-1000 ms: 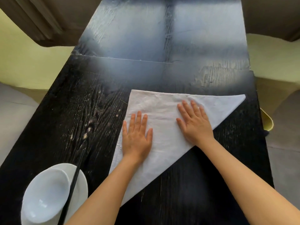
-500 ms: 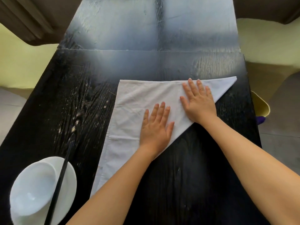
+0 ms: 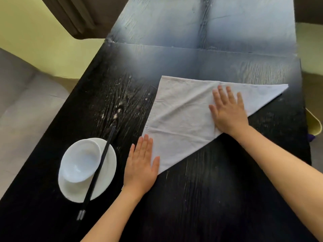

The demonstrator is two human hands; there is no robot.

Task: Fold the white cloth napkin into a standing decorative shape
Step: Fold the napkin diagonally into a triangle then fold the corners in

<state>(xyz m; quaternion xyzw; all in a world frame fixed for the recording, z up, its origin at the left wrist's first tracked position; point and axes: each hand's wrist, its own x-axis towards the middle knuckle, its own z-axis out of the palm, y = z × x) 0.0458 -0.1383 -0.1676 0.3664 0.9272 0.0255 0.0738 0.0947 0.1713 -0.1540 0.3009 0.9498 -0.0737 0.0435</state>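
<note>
The white cloth napkin lies flat on the black wooden table, folded into a large triangle with its long folded edge running from the near left tip up to the far right tip. My left hand rests flat, palm down, on the napkin's near tip, fingers extended. My right hand presses flat on the napkin near the middle of the long fold, fingers spread. Neither hand grips the cloth.
A white bowl sits on a white plate at the near left, with black chopsticks laid across them, close to my left hand. A grey chair seat stands left of the table; the table edge lies at the right.
My left hand has slid down the cloth toward the near tip. My right hand stays pressed near the fold's middle. The view has shifted, showing more of the bowl and plate.
</note>
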